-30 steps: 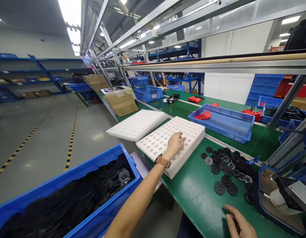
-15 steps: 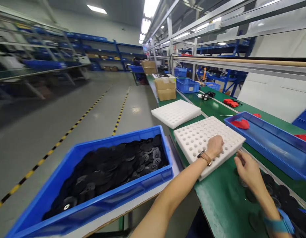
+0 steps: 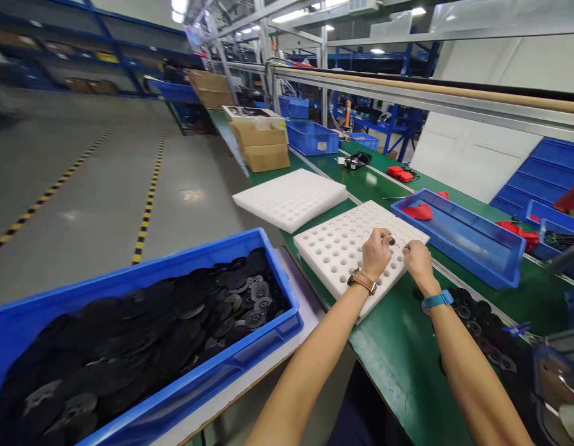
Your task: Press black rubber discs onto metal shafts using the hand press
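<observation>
My left hand (image 3: pixel 376 254), with a brown-strapped watch at its wrist, is over a white foam tray (image 3: pixel 335 238) with rows of round holes. Its thumb and fingers pinch a small dark round part (image 3: pixel 392 241). Close by on the right, my right hand (image 3: pixel 417 263), wearing a blue wristband, has its fingers curled together at the tray's edge. Whatever those fingers hold, if anything, is hidden. Some holes at the tray's far side look filled with small shiny pieces. Black discs (image 3: pixel 475 322) lie loose on the green bench beside my right forearm.
A blue bin (image 3: pixel 280 310) full of black discs stands at the left. Behind the tray lies a second foam tray (image 3: pixel 291 195). A long blue bin (image 3: pixel 467 238) with a red piece sits to the right, and a cardboard box (image 3: pixel 263 155) stands farther back on the bench (image 3: pixel 389 365).
My right hand has moved from near the loose discs up to the foam tray, beside my left hand. My left hand has lifted from the holes, now showing a small dark part. The view has turned right.
</observation>
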`<state>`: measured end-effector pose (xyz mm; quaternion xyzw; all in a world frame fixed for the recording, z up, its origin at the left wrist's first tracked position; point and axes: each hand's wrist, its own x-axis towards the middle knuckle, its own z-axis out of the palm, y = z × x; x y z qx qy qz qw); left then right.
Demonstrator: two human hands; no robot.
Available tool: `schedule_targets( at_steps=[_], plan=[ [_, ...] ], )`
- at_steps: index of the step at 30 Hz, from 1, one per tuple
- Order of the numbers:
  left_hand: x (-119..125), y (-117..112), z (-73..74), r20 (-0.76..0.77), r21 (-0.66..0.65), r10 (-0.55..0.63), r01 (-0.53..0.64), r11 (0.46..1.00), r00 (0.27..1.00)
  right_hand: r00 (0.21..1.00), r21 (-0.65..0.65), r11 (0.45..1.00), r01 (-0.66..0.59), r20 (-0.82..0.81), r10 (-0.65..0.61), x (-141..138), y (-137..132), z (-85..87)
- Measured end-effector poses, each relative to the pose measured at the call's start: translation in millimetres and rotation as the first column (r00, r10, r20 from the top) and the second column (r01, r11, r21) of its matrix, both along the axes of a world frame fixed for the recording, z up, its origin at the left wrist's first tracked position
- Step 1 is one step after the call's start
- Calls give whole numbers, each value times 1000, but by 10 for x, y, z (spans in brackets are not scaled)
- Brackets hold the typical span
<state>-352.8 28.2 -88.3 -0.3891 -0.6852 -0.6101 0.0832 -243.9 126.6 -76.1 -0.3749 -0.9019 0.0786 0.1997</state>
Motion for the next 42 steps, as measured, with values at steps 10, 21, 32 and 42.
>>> schedule_targets(
  at_steps=[10,21,32,42],
  plan=[
    [0,13,-26,95,-4,-21,22,1000,995,999,0,1000,-9,-39,9,-126,93,646],
    [-23,28,-45,84,-69,-17,23,997,996,990,-89,995,32,139,-20,-7,-41,165],
    [-57,44,-124,39,-75,-12,15,997,999,992,-98,987,-125,-1,125,7,20,280],
    [141,-175,251,-35,-289,-44,32,957,998,907,-133,980,-146,-413,79,603,-221,1695]
  ],
)
